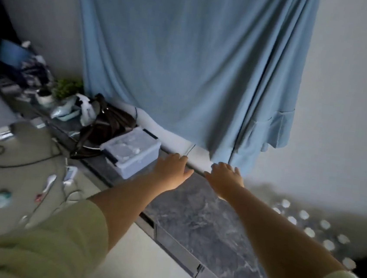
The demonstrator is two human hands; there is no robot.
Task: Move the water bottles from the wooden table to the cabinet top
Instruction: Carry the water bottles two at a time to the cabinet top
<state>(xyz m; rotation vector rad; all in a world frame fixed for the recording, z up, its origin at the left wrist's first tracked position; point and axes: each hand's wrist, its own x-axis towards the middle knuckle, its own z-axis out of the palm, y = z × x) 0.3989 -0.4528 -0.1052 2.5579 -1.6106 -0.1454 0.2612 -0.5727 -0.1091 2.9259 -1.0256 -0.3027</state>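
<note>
Two bare hands, left (171, 170) and right (224, 179), grip apart, empty, over dark marbled cabinet top (203, 222) | one translucent lidded plastic box (131, 152), contents blurred | white-capped water bottles (313, 227) clustered right, count unclear

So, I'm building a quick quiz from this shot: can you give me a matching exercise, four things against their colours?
Things:
1. curtain
2. storage box
3. cabinet top
4. sleeve

Colours:
a. dark marbled grey
b. pale green
c. light blue
d. translucent white with black clips

Pairs: 1-c, 2-d, 3-a, 4-b
</note>
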